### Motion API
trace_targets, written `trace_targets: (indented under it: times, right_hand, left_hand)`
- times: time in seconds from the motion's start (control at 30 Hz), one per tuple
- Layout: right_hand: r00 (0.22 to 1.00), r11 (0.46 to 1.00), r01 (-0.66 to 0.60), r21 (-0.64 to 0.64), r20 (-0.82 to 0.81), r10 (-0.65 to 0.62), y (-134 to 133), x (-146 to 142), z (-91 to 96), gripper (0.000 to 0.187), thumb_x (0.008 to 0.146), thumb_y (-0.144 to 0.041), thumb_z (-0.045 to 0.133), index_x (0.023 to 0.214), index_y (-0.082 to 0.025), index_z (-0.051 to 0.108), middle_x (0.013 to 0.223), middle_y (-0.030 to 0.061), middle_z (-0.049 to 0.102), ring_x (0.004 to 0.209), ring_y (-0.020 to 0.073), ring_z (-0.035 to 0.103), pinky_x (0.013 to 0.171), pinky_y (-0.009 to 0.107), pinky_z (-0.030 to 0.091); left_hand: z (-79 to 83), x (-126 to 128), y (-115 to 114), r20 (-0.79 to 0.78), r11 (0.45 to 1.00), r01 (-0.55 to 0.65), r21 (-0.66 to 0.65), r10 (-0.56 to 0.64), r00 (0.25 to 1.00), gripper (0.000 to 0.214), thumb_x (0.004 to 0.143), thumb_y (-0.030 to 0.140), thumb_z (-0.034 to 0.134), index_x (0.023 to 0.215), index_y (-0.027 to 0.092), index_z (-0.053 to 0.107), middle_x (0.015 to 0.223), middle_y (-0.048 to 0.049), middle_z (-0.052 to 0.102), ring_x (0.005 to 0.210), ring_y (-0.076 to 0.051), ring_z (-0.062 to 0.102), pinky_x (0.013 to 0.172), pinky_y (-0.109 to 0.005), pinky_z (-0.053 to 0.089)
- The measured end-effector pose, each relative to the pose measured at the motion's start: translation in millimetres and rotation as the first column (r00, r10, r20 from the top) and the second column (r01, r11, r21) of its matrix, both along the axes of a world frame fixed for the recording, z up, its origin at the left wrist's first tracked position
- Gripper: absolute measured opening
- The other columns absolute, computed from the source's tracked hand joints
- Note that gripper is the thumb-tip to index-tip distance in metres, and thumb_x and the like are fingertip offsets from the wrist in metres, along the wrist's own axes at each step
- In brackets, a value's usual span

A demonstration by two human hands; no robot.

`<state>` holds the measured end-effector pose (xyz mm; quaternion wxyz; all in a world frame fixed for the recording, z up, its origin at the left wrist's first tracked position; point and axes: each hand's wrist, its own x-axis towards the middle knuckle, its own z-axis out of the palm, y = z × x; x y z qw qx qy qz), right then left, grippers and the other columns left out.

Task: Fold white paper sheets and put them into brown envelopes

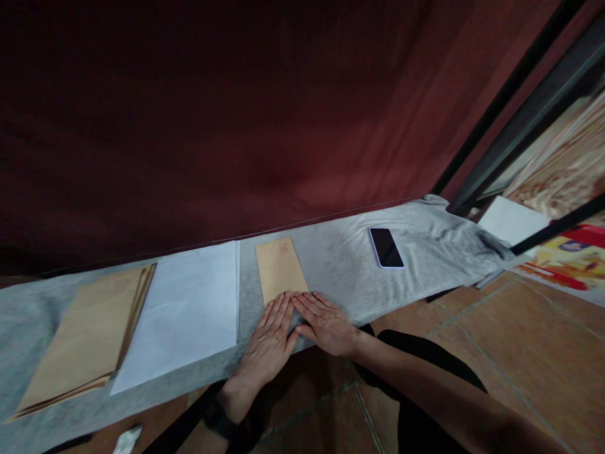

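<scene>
A brown envelope point(280, 268) lies on the grey cloth-covered table point(340, 258), its long side pointing away from me. My left hand point(267, 343) lies flat with fingers stretched out over the envelope's near end. My right hand point(326, 321) rests flat beside it, fingers pointing left and touching the left hand's fingertips on the same end. Neither hand grips anything.
A stack of white paper point(186, 309) lies left of the envelope. Further left is a pile of brown envelopes point(82, 337). A dark phone point(386, 248) lies on the cloth to the right. A dark red curtain point(236, 113) hangs behind. Tiled floor point(520, 340) lies right.
</scene>
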<state>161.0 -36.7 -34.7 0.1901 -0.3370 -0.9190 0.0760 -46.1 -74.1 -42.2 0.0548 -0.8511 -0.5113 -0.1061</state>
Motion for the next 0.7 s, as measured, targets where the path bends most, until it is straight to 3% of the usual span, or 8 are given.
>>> trace_targets:
  times: [0.37, 0.53, 0.6, 0.7]
  right_hand:
    - [0.985, 0.984, 0.138, 0.110, 0.088, -0.148, -5, 7, -11.2, 0.067, 0.101, -0.044, 0.049, 0.155, -0.008, 0.034, 0.159, 0.0163, 0.037, 0.147, 0.0252, 0.036, 0.122, 0.042, 0.031]
    - [0.980, 0.977, 0.169, 0.128, 0.085, -0.180, -9, 6, -13.9, 0.068, 0.100, -0.042, 0.052, 0.155, -0.007, 0.034, 0.158, 0.0171, 0.038, 0.147, 0.0277, 0.036, 0.121, 0.045, 0.031]
    - [0.979, 0.978, 0.173, 0.121, 0.086, -0.184, -10, 4, -13.6, 0.067, 0.100, -0.040, 0.052, 0.155, -0.006, 0.035, 0.158, 0.0183, 0.038, 0.147, 0.0283, 0.036, 0.121, 0.046, 0.031]
    - [0.980, 0.981, 0.170, 0.095, 0.088, -0.178, -9, 4, -11.6, 0.061, 0.101, -0.034, 0.048, 0.153, -0.005, 0.037, 0.157, 0.0188, 0.039, 0.146, 0.0289, 0.036, 0.122, 0.047, 0.030]
  left_hand:
    - [-1.4, -16, -17, -0.006, 0.984, -0.164, 0.075, 0.165, 0.986, 0.079, 0.098, 0.056, 0.041, 0.155, 0.003, 0.027, 0.159, -0.0224, 0.037, 0.150, -0.031, 0.030, 0.121, -0.048, 0.033]
    - [4.7, -5, -20, 0.018, 0.970, -0.232, 0.079, 0.231, 0.973, 0.081, 0.098, 0.057, 0.040, 0.154, 0.001, 0.027, 0.157, -0.0261, 0.038, 0.150, -0.034, 0.030, 0.120, -0.052, 0.033]
    - [8.7, 3, -20, 0.037, 0.977, -0.206, 0.054, 0.204, 0.978, 0.077, 0.099, 0.054, 0.039, 0.156, 0.004, 0.025, 0.158, -0.0236, 0.037, 0.150, -0.032, 0.029, 0.121, -0.051, 0.033]
    - [12.1, 16, -19, 0.063, 0.998, -0.068, -0.019, 0.069, 0.996, 0.070, 0.100, 0.048, 0.041, 0.157, 0.010, 0.024, 0.161, -0.0178, 0.033, 0.151, -0.027, 0.028, 0.121, -0.047, 0.033]
